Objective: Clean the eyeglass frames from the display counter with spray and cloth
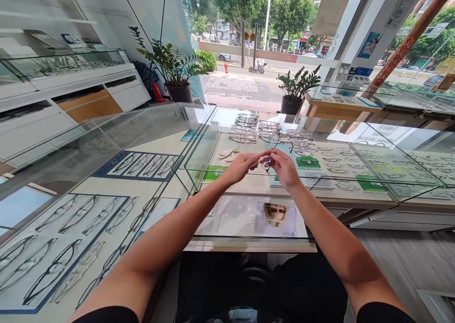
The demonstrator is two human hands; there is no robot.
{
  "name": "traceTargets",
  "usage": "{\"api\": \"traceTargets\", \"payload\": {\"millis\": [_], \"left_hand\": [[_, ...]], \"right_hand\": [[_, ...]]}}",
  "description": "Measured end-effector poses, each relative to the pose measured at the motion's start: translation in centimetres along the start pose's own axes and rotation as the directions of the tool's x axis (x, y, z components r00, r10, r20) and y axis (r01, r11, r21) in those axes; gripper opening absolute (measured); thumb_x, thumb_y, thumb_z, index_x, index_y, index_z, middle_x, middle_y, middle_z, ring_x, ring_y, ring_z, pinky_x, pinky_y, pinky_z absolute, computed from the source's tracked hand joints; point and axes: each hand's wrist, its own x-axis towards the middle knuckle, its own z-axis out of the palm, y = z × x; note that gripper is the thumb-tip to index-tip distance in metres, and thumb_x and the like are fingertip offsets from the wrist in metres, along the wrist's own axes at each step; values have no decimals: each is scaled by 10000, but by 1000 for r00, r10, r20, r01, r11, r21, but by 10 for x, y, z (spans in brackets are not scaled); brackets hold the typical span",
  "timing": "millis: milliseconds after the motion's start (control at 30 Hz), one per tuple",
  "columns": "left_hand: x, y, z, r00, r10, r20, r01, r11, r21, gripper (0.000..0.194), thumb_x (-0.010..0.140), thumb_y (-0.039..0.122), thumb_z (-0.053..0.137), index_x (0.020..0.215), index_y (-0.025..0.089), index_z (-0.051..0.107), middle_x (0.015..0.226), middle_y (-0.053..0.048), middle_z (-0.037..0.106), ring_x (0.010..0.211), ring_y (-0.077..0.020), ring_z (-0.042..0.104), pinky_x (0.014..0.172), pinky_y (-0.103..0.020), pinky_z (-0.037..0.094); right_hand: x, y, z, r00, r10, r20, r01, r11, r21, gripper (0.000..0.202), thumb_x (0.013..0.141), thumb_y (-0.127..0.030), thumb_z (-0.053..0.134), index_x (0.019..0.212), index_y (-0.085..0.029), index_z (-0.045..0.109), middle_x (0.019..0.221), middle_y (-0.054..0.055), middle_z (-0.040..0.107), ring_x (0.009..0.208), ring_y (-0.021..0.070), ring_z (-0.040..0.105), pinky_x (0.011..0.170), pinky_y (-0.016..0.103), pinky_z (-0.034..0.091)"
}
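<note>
Both hands meet above the glass counter (192, 169), straight ahead of the person, with a pair of thin dark glasses (292, 148) between them. The right hand (282, 169) has thumb and fingers pinched together on the thin frame, with hardly a gap between the tips. The left hand (245, 164) comes in from the other side, its fingers nearly straight and close together, the tips touching or just beside those of the right; whether they grip the glasses too, I cannot tell. One curved part of the glasses shows past the right fingers, over the stock below

Under and beyond the hands, rows of frames (245, 126) lie in the counter, some stacked close together. A green case (307, 162) is near the right hand, a green card (214, 173) lies to the left of the hands, and a green box (371, 183) sits farther right among more frames. Nearer the person, between the forearms, a leaflet (275, 219) shows a figure in sunglasses

To the left, a second counter holds a blue-edged tray (35, 309) of glasses, with a smaller tray (106, 171) beyond it. Two potted plants, one left (170, 62) and one right (298, 86), stand past the counters by the window. Outside are trees (231, 5), a red hydrant (225, 67) and a scooter (258, 67)
</note>
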Motion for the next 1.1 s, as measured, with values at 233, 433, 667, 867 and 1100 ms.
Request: {"api": "traceTargets", "payload": {"millis": [233,433,667,867,1100], "left_hand": [[1,0,-1,1000,-26,12,26,999,-31,644,944,813,534,778,196,621,769,-42,581,716,-171,526,602,-267,434],[17,-11,-31,961,-77,-267,17,975,-222,680,842,889,605,822,209,593,827,-50,583,762,-182,563,681,-312,596],[34,-51,-87,731,-7,-682,6,1000,-4,174,957,384,649,971,234,561,919,-46,625,864,-214,611,903,-384,583],[33,-86,-115,595,-10,-804,217,965,148,205,961,188,671,1099,245,531,1053,-82,685,1094,-301,682,1158,-498,473],[28,-99,-124,608,23,-794,245,945,215,215,969,263,693,1141,210,574,1103,-138,711,1081,-328,697,1127,-497,524]], "right_hand": [[0,0,1,1000,-2,14,2,1000,-27,280,912,-516,684,923,-243,745,1090,83,819,943,241,770,817,384,604],[0,1,-3,1000,-14,12,15,1000,-19,275,936,-479,665,1016,-241,778,1120,99,834,936,242,777,822,389,597],[0,1,-4,1000,-23,6,24,998,-62,282,937,-506,679,993,-247,773,1083,96,820,929,246,750,837,407,606],[1,3,-5,1000,-27,3,27,998,-63,268,940,-500,682,973,-251,778,1065,93,809,903,242,734,831,411,602],[1,3,-6,1000,-15,0,15,999,-52,264,933,-483,673,993,-249,780,1075,94,815,922,249,743,848,415,603]]}}
